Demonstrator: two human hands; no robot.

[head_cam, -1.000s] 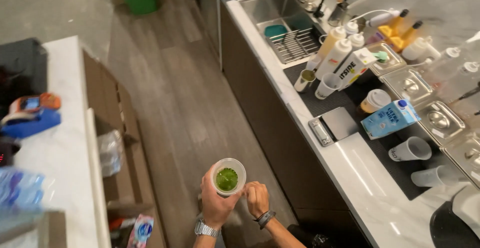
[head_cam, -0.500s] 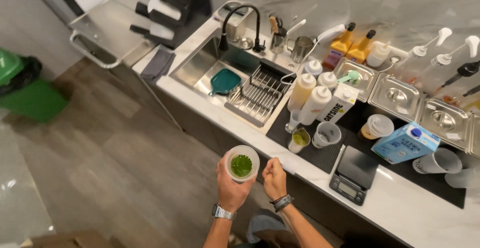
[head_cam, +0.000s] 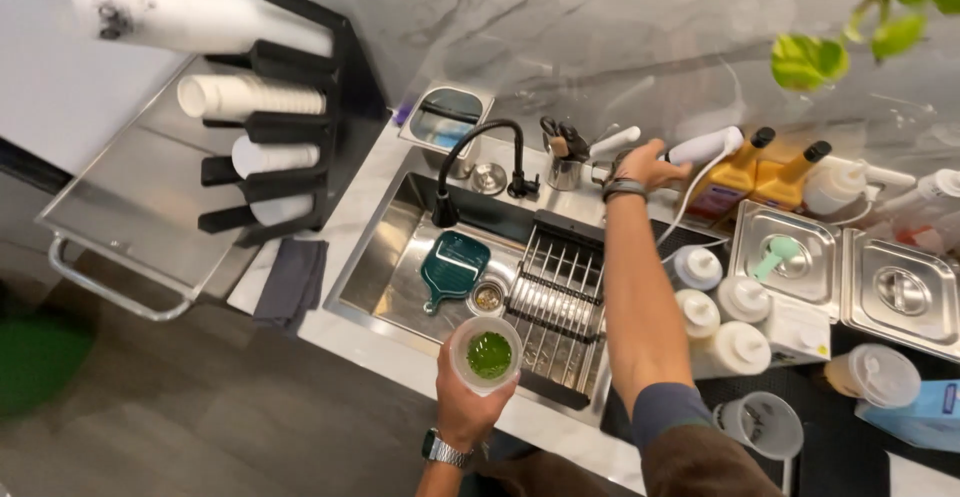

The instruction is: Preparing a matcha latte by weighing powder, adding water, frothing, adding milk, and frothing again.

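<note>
Head view, left hand: your left hand [head_cam: 468, 397] sits at 6 o'clock in the picture, fingers wrapped tight around a clear plastic cup [head_cam: 486, 354], which it holds upright over the front edge of the sink [head_cam: 400, 277].
Cup contents: green liquid [head_cam: 489, 354] lies in the bottom of the cup.
Left wrist: a metal watch [head_cam: 443, 450] is strapped on just below the hand.
Head view, right hand: your right hand [head_cam: 650, 165] is stretched out to about 1 o'clock, fingers closed on the white handle of a handheld tool [head_cam: 705, 145] with a white cord [head_cam: 690, 197] trailing down from it.
Right wrist: a dark band [head_cam: 624, 189] circles it.
Sink inside: a teal handled board [head_cam: 453, 269] lies at 9 o'clock from the cup, with the round drain strainer [head_cam: 487, 298] just above the cup's rim.
Drying rack: a wire rack [head_cam: 558, 297] sits at 2 o'clock from the cup, under your right forearm.
Faucet: the black faucet [head_cam: 480, 162] arches at 12 o'clock above the sink.
Right of the arm: white squeeze bottles [head_cam: 720, 317] stand at 3 o'clock, near steel lidded pans [head_cam: 850, 277].
Far left: a black cup rack [head_cam: 270, 127] with stacked white cups [head_cam: 250, 97] hangs at 10 o'clock.
</note>
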